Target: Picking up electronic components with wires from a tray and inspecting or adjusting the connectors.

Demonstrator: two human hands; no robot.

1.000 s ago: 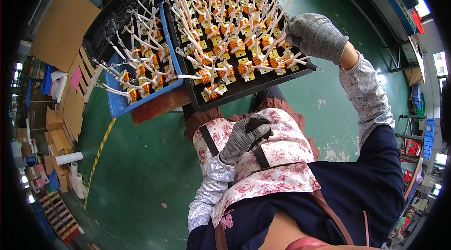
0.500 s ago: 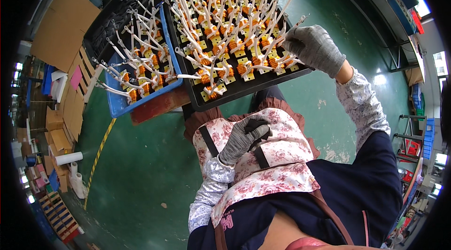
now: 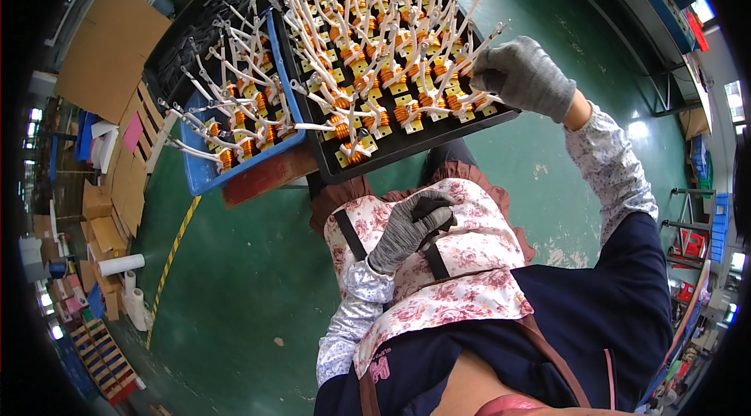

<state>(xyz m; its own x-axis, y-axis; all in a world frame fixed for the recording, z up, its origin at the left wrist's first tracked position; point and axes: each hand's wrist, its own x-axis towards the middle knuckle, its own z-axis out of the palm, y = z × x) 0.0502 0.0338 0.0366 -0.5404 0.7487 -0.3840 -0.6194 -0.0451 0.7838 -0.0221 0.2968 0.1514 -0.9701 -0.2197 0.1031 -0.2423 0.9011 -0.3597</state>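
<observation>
right hand (image 3: 526,78) curled beside white lead (image 3: 486,41), long axis slanting up-right, grip unclear; left hand (image 3: 400,236) clutching black piece (image 3: 432,202).

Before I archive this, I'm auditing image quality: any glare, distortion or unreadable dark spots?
Head view: pale glare on the green floor right of the black tray; head view: edges bend toward the picture's dark rim; head view: the black piece in the left hand shows little detail.

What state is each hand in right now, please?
Left hand: closed on a dark object.
Right hand: curled beside the white leads; whether it grips one cannot be told.
</observation>
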